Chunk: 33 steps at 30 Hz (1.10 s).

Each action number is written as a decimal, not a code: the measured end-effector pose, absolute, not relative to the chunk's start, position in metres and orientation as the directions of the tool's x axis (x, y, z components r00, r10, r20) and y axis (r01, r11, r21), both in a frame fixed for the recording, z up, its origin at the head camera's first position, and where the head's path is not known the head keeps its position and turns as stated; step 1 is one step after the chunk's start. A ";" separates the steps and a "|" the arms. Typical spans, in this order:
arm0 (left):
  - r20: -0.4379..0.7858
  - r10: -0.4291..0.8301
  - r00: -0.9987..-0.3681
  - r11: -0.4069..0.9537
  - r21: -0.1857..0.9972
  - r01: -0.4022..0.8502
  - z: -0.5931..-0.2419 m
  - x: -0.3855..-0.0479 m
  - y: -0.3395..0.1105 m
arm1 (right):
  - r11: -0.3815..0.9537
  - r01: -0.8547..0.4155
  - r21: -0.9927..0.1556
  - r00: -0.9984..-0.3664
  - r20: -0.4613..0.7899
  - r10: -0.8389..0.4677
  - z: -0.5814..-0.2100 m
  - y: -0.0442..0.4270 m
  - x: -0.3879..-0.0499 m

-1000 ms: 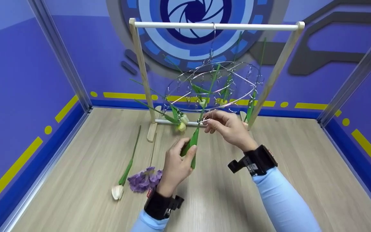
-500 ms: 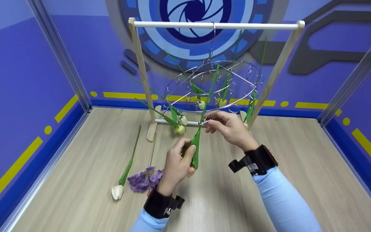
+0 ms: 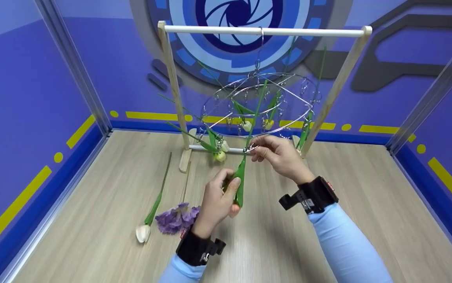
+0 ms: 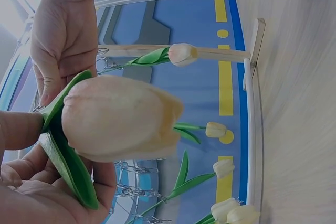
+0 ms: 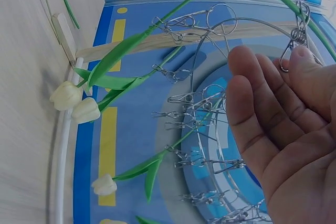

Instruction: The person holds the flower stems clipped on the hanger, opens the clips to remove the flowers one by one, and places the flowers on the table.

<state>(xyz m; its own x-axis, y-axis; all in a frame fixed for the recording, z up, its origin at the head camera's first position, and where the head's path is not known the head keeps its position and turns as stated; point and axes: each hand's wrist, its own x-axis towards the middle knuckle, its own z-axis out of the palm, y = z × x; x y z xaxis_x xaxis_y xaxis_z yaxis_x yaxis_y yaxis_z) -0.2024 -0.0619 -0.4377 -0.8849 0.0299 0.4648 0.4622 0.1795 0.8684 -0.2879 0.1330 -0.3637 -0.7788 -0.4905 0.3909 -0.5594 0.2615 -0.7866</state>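
Note:
My left hand [image 3: 218, 202] holds a pale peach tulip [image 4: 121, 119] by its green leaves and stem, bloom facing down. The tulip's stem rises past the near side of a round wire hanger [image 3: 220, 120] fitted with many clips. My right hand [image 3: 282, 159] pinches a metal clip [image 5: 298, 36], which sits on the stem just above the leaves. How firmly the clip grips the stem cannot be told. Other tulips hang bloom-down from the hanger, among them a white tulip [image 3: 247, 125] at the back and a yellowish tulip [image 3: 220, 156] at the left.
A wooden rack [image 3: 210, 30] carries the hanger on its top rod. At the left of the table lie a white tulip [image 3: 143, 234] and a purple ruffled flower [image 3: 174, 220]. Blue printed walls [image 3: 17, 98] enclose the table on the sides and back.
My left hand and the tulip's leaves have shifted slightly to the right. The right hand stays at the clip, and the hanging flowers sway a little.

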 end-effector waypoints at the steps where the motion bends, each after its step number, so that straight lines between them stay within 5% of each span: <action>1: 0.462 0.032 -0.886 0.180 0.870 0.460 -0.437 -0.202 -0.062 | 0.268 -0.555 -0.787 -0.783 0.387 -0.487 -0.364 0.133 -0.288; 33: 0.454 0.037 -0.890 0.178 0.874 0.453 -0.436 -0.200 -0.062 | 0.335 -0.592 -0.733 -0.784 0.429 -0.448 -0.364 0.135 -0.291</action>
